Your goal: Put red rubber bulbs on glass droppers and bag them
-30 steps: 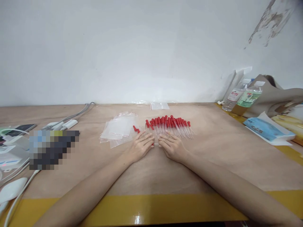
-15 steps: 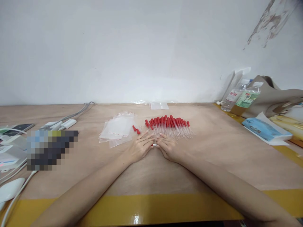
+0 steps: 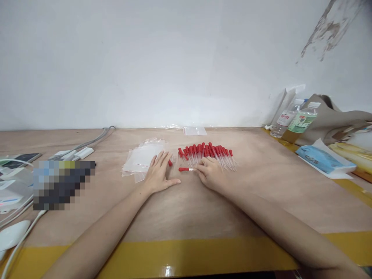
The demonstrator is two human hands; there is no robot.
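Observation:
Between finger and thumb my right hand [image 3: 209,171] pinches a dropper [image 3: 184,169] with a red rubber bulb that points left; its clear tube runs into my fingers. Behind that hand lies a pile of similar red-bulbed droppers [image 3: 203,149], tubes toward me. My left hand [image 3: 160,173] has its fingers stretched and thumb apart, at the right edge of a stack of clear zip bags [image 3: 139,158]. Partly covered by its fingers is another red bulb [image 3: 170,163].
A single clear bag [image 3: 194,131] lies by the wall. On the right are two bottles [image 3: 300,123] and a blue tissue pack [image 3: 325,158]. Chargers and cables [image 3: 72,153] cover the left side. The table's yellow front edge [image 3: 186,255] runs close to me.
My hands were together over a dropper; now they are apart. The left has moved left to the bags and opened, while the right keeps the dropper, its red bulb now uncovered.

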